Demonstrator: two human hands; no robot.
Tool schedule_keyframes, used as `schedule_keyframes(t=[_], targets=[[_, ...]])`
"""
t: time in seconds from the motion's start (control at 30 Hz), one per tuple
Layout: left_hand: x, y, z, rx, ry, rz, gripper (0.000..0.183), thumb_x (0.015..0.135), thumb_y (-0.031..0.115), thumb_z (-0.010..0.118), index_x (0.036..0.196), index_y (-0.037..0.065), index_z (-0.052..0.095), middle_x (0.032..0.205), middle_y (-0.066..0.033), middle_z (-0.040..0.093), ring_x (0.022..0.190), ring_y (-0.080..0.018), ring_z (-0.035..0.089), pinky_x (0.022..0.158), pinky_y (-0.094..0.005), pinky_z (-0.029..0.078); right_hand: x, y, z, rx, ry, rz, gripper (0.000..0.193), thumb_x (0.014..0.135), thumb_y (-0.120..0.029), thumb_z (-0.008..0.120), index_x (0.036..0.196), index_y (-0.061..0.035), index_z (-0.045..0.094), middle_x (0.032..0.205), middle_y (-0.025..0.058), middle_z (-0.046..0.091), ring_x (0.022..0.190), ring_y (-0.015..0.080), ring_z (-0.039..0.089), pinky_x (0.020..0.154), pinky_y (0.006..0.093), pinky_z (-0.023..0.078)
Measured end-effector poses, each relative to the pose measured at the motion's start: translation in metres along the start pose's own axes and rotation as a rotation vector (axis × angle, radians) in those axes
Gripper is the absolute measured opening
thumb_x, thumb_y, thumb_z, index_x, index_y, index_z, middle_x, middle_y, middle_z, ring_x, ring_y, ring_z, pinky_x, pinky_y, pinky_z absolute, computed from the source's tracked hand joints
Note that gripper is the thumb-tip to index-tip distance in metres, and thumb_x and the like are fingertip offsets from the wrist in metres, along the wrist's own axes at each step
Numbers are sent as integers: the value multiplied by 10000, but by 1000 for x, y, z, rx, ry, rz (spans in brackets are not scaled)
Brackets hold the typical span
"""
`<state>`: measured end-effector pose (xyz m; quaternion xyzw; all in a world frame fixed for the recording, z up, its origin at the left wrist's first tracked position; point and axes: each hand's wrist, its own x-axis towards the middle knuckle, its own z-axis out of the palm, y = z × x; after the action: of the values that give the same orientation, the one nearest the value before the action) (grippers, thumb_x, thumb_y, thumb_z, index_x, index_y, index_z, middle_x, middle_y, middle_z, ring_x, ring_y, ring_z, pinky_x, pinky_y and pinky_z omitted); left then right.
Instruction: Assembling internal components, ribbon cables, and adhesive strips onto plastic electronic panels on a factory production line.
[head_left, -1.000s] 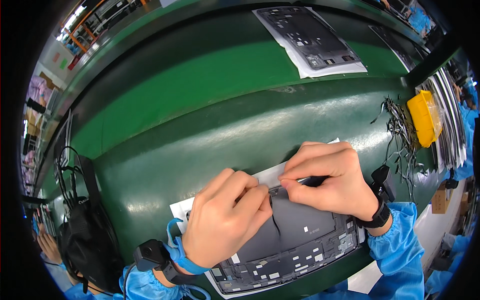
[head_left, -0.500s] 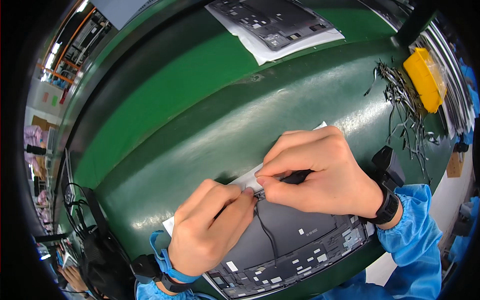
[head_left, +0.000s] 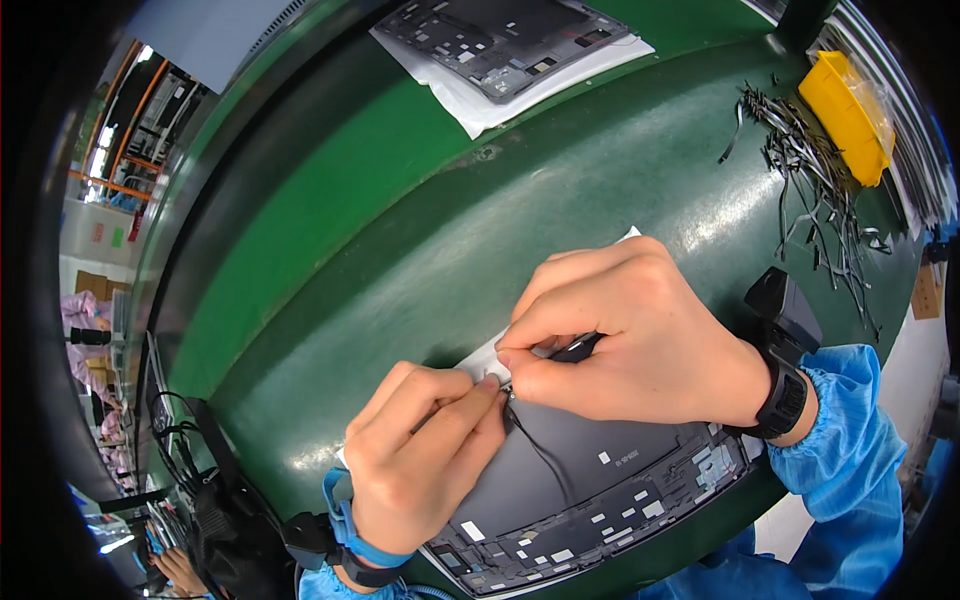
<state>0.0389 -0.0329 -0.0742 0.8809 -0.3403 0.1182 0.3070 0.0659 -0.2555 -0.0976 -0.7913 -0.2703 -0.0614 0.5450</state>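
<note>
An opened tablet-like device (head_left: 575, 450), with a dark grey flat panel and a strip of black board with small white labels, lies tilted under my hands on white sheeting (head_left: 483, 362). My left hand (head_left: 425, 455) is closed at its far edge, thumb and fingertips pressed together. Right beside those fingertips, my right hand (head_left: 645, 345) pinches at the same edge; what either hand holds is too small or hidden. A thin black cable (head_left: 540, 450) runs from near the fingertips across the panel. Beneath my right fingers shows a dark part (head_left: 577, 348), partly covered.
Another opened device (head_left: 510, 45) lies on white sheeting on the bright green surface beyond. At the right, a pile of thin dark strips (head_left: 810, 175) lies beside a yellow bin (head_left: 845, 115). A black bag with cables (head_left: 235, 520) is at the left edge.
The whole view has shifted a little, with the far device and strips moving up or left in it. Both hands stay closed together at the device's far edge.
</note>
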Motion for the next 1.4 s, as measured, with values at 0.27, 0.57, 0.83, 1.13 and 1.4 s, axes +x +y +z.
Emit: schedule_keyframes(t=[0.27,0.57,0.83,1.13,1.4], targets=[[-1,9,-10,81,-68,-31,244,676,-87,857,895,-30,767,850,-77,662,684,-212,623,539,-320,493,-1,2,3,-5,-8,-42,97,734,5,808,817,-31,774,812,59,720,694,202,677,579,309,526],[-3,18,1,117,20,-131,229,660,-83,839,863,-7,763,843,-73,685,682,-232,629,574,-338,493,-6,1,0,-52,-68,-134,157,695,26,802,833,-48,781,829,32,679,718,226,641,584,333,504],[-4,15,6,-7,24,-163,226,675,-72,840,881,-6,777,864,-70,698,703,-231,641,599,-335,517,-8,0,-8,-43,-82,-116,87,681,15,737,752,-24,704,810,65,618,731,290,625,624,401,522],[3,6,-21,-32,-21,-223,227,732,-35,810,941,-35,720,948,-136,701,872,-313,665,763,-383,544,-5,-5,-8,-123,-43,-177,155,663,55,746,794,-17,708,783,74,625,715,286,639,602,381,520],[-18,4,-67,61,-469,-462,266,789,107,867,935,40,655,884,-95,579,813,-293,549,787,-404,459,-8,-7,-38,-301,292,-106,119,789,68,728,898,28,754,689,86,675,569,155,633,550,286,502]])
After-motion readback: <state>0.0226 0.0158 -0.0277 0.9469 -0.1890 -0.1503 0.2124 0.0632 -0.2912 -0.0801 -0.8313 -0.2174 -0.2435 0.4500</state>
